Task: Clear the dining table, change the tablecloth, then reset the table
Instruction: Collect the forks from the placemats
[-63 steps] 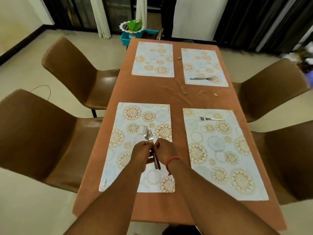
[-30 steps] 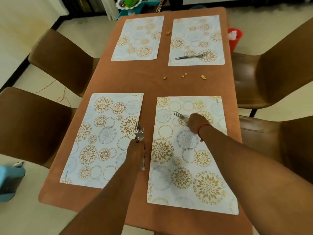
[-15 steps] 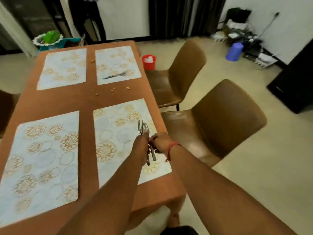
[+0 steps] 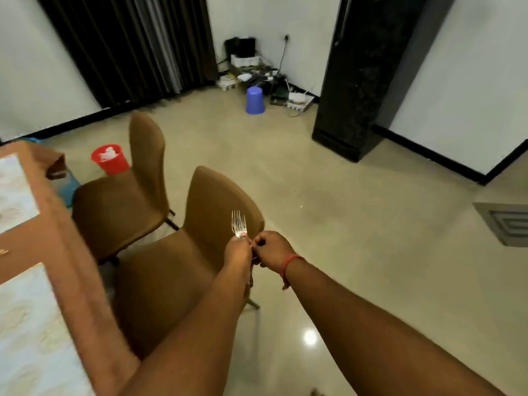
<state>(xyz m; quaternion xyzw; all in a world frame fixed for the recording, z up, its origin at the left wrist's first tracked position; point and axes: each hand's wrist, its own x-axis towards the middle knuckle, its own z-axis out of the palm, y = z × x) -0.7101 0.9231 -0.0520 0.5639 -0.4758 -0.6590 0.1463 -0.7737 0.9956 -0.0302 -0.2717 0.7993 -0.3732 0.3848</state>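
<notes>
Only a corner of the long table under its rust-brown cloth (image 4: 61, 252) shows, cut off at the left edge, and the pale patterned rectangular placemats (image 4: 31, 332) on it are blurred past reading their pattern. Right of the table stand two smooth brown moulded chairs (image 4: 160, 278); the farther one partly hides a small red plastic bin (image 4: 110, 162). Above the nearer chair's back, the left hand (image 4: 237, 252) grips a bundle of shiny metal forks (image 4: 238, 224), tines upright; their handles vanish inside the fist, so their number is unclear. Touching it on the side away from the table, the right hand (image 4: 271, 250), red thread at the wrist, curls and pinches at those handles.
</notes>
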